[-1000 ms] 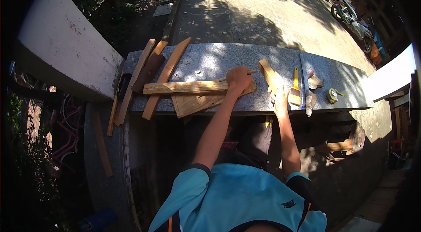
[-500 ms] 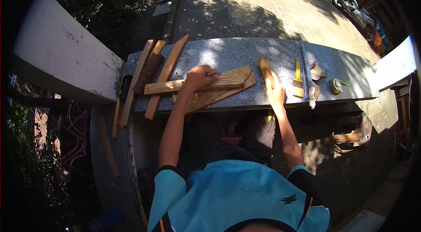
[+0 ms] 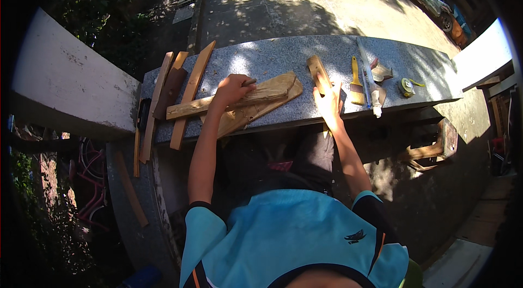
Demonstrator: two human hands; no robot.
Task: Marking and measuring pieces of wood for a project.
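Observation:
My left hand (image 3: 231, 89) is closed, its palm over a rough, split length of pale wood (image 3: 267, 91). From its fingers pokes a short, dark, stick-like piece (image 3: 249, 82) whose kind I cannot make out. A flatter wooden board (image 3: 239, 118) lies slantwise beneath the rough wood. My right hand (image 3: 328, 105) grips a narrow wooden block (image 3: 315, 64) that points away from me; the palm hides part of it. The fingers lie across the block and the thumb is set apart.
Several wooden strips (image 3: 192, 94) and a dark brown piece (image 3: 170, 92) lie on the stone bench (image 3: 261, 59) at left. At right are a yellow-handled brush (image 3: 355, 81), a long thin tool (image 3: 368, 75), a white-tipped tube (image 3: 377, 105) and a tape measure (image 3: 406, 87). White pillars flank the bench.
The whole view has shifted, so the bench sits a little further left and up. My right hand's fingers look more spread on the block. My left hand stays on the rough wood.

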